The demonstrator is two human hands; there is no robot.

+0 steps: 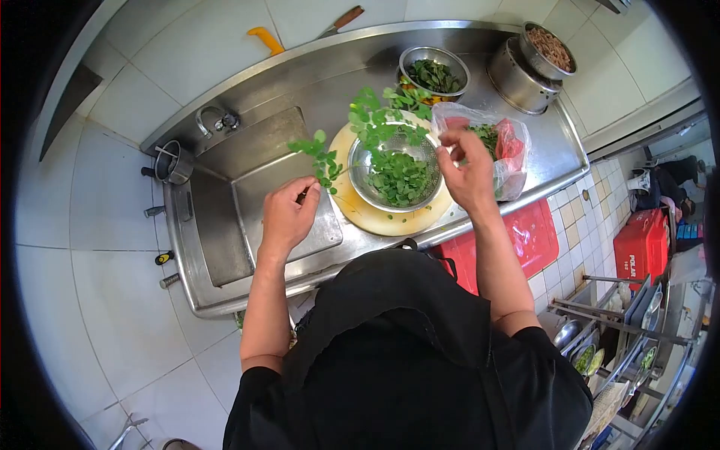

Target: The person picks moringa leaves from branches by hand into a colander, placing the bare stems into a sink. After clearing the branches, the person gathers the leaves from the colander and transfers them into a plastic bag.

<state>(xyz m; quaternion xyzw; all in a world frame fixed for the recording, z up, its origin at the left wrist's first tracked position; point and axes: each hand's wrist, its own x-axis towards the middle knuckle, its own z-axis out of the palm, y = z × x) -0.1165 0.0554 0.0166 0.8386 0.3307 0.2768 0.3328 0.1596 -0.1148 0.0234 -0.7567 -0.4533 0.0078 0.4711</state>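
Note:
My left hand (289,214) is pinched closed on a thin green leafy sprig (321,159), left of a steel colander. My right hand (469,171) is raised at the colander's right rim with thumb and fingers curled together. A larger leafy branch (375,114) hangs over the far side of the colander, its stem seeming to run to the right fingertips, though the join is hard to see. Loose small round leaves (401,180) lie inside the perforated colander (358,187). Under it is a round yellowish cutting board (375,223) with leaf bits on it.
Right of the board sits a plastic bag (512,180) with greens. Behind are a bowl of dark leaves (435,75) and a steel pot (517,79) topped by a bowl of brown food (549,49). The sink (274,199) lies left. A red lid-like surface (517,244) is below the counter edge.

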